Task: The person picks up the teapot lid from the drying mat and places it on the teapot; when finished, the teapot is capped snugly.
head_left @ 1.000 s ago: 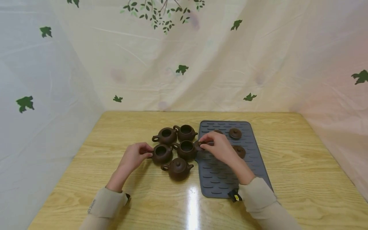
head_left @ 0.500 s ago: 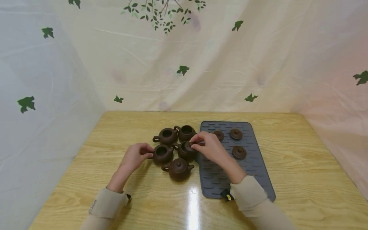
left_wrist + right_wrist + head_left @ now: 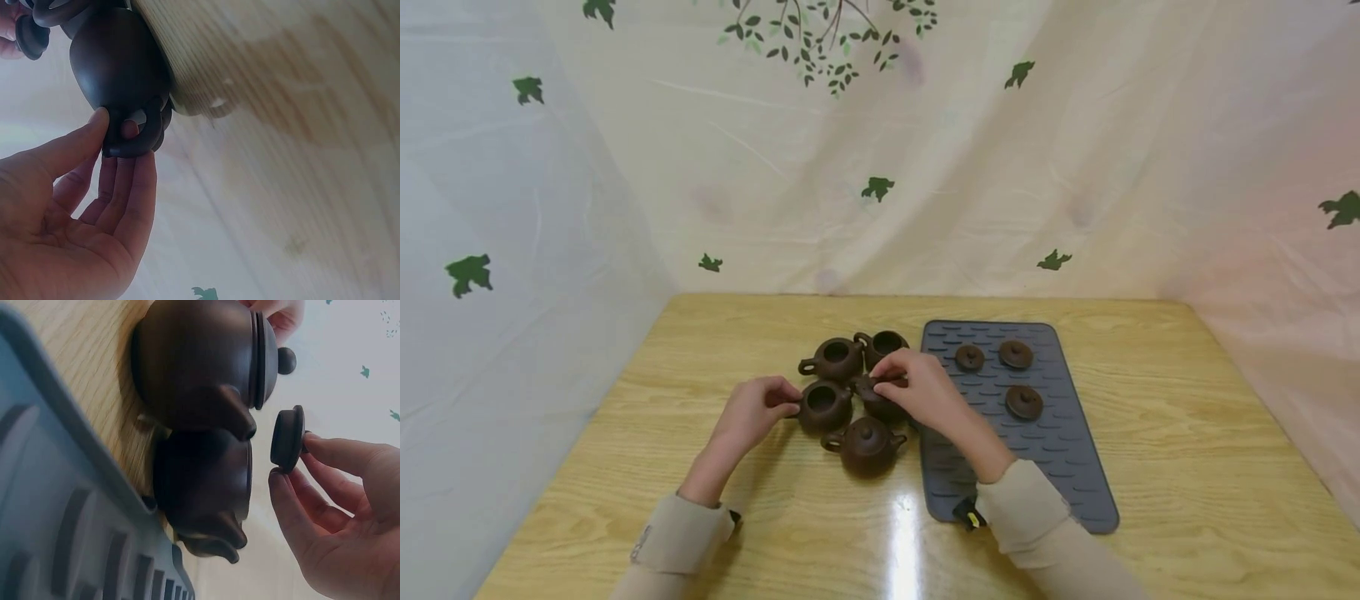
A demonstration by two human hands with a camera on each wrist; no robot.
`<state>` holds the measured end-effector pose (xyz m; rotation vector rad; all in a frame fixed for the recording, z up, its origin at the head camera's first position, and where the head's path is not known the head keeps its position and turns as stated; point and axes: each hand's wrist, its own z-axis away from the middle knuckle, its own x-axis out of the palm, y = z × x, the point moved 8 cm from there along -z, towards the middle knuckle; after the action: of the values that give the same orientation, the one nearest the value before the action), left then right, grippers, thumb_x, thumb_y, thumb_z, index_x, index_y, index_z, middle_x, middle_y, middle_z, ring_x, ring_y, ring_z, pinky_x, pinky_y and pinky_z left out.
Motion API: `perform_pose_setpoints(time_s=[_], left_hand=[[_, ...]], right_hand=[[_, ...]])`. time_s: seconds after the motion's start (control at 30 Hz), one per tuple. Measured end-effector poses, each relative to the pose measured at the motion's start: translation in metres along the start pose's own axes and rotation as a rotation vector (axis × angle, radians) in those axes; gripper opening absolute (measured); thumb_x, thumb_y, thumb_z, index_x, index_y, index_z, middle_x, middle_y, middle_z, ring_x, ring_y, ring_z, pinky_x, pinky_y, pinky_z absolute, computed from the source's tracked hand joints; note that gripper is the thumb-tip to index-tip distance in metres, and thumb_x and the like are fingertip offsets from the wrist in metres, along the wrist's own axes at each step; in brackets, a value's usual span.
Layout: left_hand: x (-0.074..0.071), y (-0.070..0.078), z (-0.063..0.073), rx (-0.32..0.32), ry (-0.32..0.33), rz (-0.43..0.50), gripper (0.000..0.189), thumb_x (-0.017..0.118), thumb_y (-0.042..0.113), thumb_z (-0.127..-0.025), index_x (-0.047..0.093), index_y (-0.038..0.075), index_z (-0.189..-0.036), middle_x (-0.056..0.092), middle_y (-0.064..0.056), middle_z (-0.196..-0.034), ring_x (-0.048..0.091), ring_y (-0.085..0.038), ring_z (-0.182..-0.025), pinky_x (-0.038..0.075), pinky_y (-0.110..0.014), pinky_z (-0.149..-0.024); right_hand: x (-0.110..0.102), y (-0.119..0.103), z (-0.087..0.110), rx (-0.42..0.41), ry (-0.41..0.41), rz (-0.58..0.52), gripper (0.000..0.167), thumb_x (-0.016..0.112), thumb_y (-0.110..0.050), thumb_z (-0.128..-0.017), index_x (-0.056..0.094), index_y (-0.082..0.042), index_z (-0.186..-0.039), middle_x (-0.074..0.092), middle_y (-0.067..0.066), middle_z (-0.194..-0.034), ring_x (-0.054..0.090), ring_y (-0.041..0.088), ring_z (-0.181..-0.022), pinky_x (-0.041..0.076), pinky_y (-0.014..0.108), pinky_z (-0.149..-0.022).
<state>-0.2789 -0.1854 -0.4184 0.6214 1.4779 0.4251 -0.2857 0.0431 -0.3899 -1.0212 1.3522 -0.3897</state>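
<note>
My left hand (image 3: 752,412) pinches the handle (image 3: 134,147) of a dark brown open teapot (image 3: 825,417), thumb on one side and fingers on the other. Between the thumb and fingers of my right hand (image 3: 925,392) is a small round teapot lid (image 3: 287,440), pinched by its knob. In the right wrist view the lid is tilted and apart from the pots. From the head it overlaps the middle open teapot (image 3: 886,410), partly hidden behind the right hand. In front of that pot stands a lidded teapot (image 3: 867,450).
Two more open teapots stand behind, one at back left (image 3: 842,365) and one at back right (image 3: 886,340). A grey ridged mat (image 3: 985,450) lies right of the pots, bearing three lids, one of them a front lid (image 3: 1024,402). Wooden table (image 3: 737,333) underneath.
My right hand has carried the lid leftward from the mat's edge, over the middle teapot and on towards the left pot. The left hand stays at its handle.
</note>
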Motion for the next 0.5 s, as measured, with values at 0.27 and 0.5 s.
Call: perform_pose_setpoints(time_s=[0.27,0.5], left_hand=[[0.001,0.0,0.0,0.002,0.004,0.0,0.008,0.073,0.007,-0.09,0.075,0.008,-0.097,0.075,-0.009,-0.098,0.071,-0.022,-0.089,0.059,-0.037,-0.077],[0.001,0.001,0.0,0.002,0.007,-0.011,0.008,0.072,0.006,-0.09,0.075,0.008,-0.097,0.076,-0.01,-0.098,0.072,-0.023,-0.089,0.059,-0.038,-0.077]], right_hand=[[0.013,-0.007,-0.006,-0.028,0.005,0.001,0.011,0.071,-0.014,-0.093,0.072,-0.014,-0.103,0.069,0.001,-0.106,0.068,0.017,-0.099,0.058,0.029,-0.083],[0.025,-0.013,-0.015,-0.042,0.003,0.023,0.01,0.07,-0.016,-0.094,0.073,-0.015,-0.103,0.068,0.001,-0.107,0.068,0.018,-0.099,0.058,0.031,-0.083]])
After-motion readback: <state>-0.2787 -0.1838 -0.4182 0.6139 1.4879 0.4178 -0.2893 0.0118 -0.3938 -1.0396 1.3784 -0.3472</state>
